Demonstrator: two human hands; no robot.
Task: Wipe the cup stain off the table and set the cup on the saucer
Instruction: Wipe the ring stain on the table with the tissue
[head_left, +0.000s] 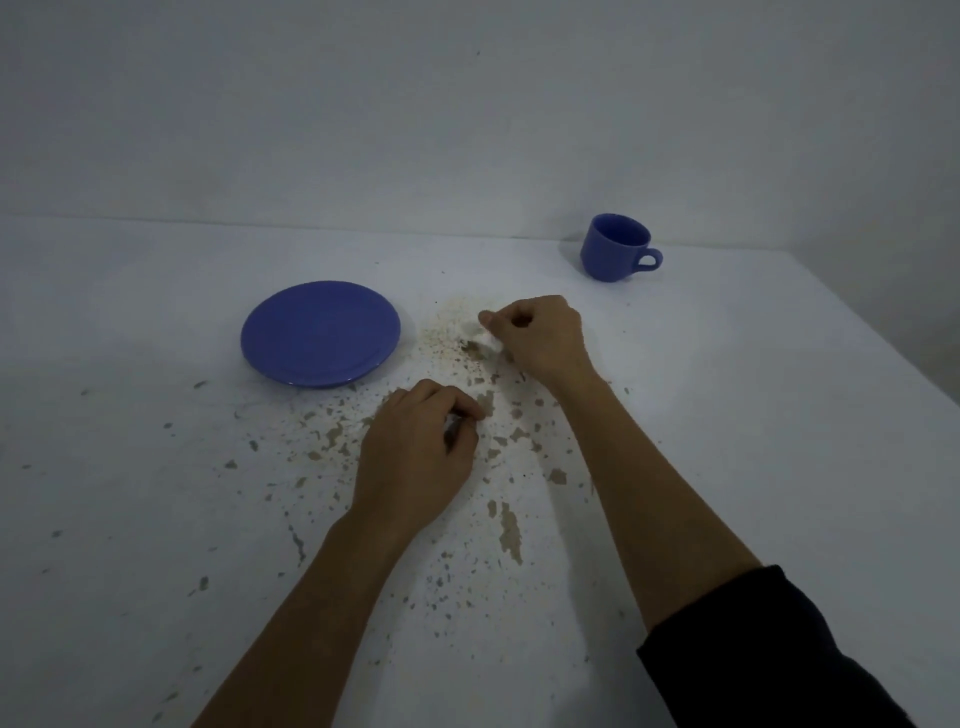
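Your right hand (540, 338) is curled closed, its grip pinching a small white wad of tissue or cloth (480, 340) against the white worktop (753, 415), right on a brownish speckled cup stain (452, 332). Your left hand (415, 452) rests nearer to you than that grip, fingers folded in loosely; something small and pale may sit inside them (too dim to tell what). The blue saucer (319, 335) lies just left of the right grip, empty. The blue cup (615, 249) stands upright beyond the grip and off to its right, well apart, handle pointing right, near the wall. The wiping looks unfinished: stain marks show around the wad, and many brown flecks and chipped patches spread across the surface toward you, so it is hard to tell stain from worn paint. The risks from here: a wide stroke leftward could knock the saucer or smear residue onto it, and a small damp wad may shred or only spread the stain.
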